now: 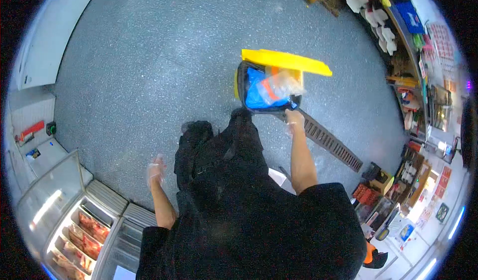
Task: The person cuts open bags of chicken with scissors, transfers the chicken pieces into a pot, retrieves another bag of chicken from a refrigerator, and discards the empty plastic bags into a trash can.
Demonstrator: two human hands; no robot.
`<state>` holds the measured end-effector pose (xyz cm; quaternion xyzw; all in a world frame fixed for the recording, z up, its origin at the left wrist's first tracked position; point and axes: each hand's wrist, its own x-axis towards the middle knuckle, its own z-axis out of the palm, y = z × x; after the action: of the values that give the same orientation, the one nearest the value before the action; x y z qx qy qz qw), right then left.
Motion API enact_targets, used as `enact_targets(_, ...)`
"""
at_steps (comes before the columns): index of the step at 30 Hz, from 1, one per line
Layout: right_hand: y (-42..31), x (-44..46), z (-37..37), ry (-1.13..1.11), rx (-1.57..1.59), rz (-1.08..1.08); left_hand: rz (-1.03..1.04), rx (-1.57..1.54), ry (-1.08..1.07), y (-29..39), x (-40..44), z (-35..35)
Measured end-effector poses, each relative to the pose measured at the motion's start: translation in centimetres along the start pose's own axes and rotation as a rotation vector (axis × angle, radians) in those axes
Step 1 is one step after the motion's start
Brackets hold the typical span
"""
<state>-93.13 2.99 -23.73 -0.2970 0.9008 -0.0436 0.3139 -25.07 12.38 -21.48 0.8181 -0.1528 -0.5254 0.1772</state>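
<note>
Rather blurred packaging (281,87) at bin (242,83)

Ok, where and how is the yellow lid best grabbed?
Probably pinch the yellow lid across its right end in the picture, coming from the right with the right hand, the nearer one. That end juts past the bin with only floor showing around it, and looks narrow from above. The clear plastic lies close to the lid's middle.
</note>
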Motion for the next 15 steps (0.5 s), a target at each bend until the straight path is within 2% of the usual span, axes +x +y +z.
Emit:
enact_targets(3, -6.9, -5.6, 0.7, 0.007, -0.167, -0.076, 0.016, -0.081, 0.007, -4.2, 2.0, -3.5)
enact_targets(4, -6.5, -5.4, 3.5, -0.012, -0.077, -0.148, 0.016, -0.087, -0.008, -7.2, 3.8, -4.8)
enact_targets(7, -5.8, -5.6, 10.6, -0.145, 0.202, -0.467, -0.03, -0.101, -0.031, -9.9, 1.7, -7.5)
enact_targets(8, -5.4, -5.4, 11.8, -0.222, -0.002, -0.633, -0.048, -0.112, -0.016, -10.2, 0.2, -9.0)
enact_targets(10, -13.1, -10.4, 12.4, -0.37, -0.193, -0.429, 0.542, 0.775, 0.19, -18.2, 3.0, -10.1)
enact_targets(12, -14.5, -8.5, 16.9, -0.43, -0.315, -0.496, -0.08, 0.466, 0.08, -17.0, 2.1, -9.7)
enact_targets(13, -19.3, -13.4, 15.4, -0.514, -0.103, -0.408, -0.11, 0.31, 0.033, -16.4, 1.3, -10.1)
enact_targets(14, -20.9, -11.5, 16.9, -0.572, -0.312, -0.737, -0.125, 0.145, -0.011, -16.0, 0.5, -10.3)
enact_targets(15, -21.9, -8.9, 18.7, -0.524, -0.535, -1.137, 0.012, 0.4, -0.038, -14.6, 0.2, -10.5)
